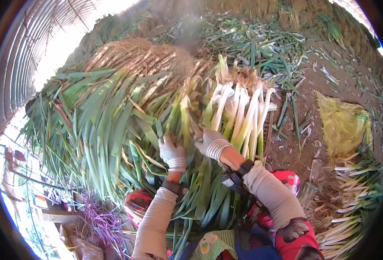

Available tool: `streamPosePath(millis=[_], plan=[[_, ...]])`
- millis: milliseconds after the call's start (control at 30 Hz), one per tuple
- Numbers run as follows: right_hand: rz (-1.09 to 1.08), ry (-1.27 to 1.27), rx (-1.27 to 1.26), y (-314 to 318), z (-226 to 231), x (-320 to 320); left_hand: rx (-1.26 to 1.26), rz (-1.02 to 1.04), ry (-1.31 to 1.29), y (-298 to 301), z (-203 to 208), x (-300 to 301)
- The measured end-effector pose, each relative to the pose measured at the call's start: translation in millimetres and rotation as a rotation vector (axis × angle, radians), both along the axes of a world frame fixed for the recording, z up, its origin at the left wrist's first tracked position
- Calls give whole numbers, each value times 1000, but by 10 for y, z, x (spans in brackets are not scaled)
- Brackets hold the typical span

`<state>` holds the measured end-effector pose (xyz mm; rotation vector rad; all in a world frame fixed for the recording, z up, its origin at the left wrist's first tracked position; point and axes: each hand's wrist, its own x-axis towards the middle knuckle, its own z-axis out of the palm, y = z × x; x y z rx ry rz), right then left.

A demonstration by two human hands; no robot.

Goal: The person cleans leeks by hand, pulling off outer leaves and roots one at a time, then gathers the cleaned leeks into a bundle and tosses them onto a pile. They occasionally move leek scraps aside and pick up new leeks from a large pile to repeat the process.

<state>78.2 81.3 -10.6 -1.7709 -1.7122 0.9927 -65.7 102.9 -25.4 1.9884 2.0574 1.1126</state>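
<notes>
My left hand [172,152], in a pale knit glove, is closed around a green leaf of a large green onion on the pile. Just to its right is my right hand [211,141], gloved too, its fingers bent together beside a green onion stalk [185,115] with a pale, trimmed top. What those fingers hold is hidden. Several peeled green onions [243,115] with white shanks and brown roots lie side by side, right of my right hand. Unpeeled green onions [100,117], with long green leaves and soil-brown roots, heap up on the left.
Leaf scraps [260,52] cover the ground at the back. A yellow woven sack [343,125] lies at the right, above a row of thinner cleaned green onions [351,199]. Purple stalks [102,219] lie at the lower left, near the ribbed wall [16,65].
</notes>
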Motion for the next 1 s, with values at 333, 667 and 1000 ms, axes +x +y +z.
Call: streamPosePath(millis=[333, 667, 1000], plan=[[-141, 82, 137, 4, 33, -54, -509, -85, 152, 407, -110, -95], [-292, -41, 51, -582, 505, 550, -317, -561, 36, -391, -376, -34], [-408, -231, -31, -854, 471, 819, -231, -586, 263, -603, 168, 261]])
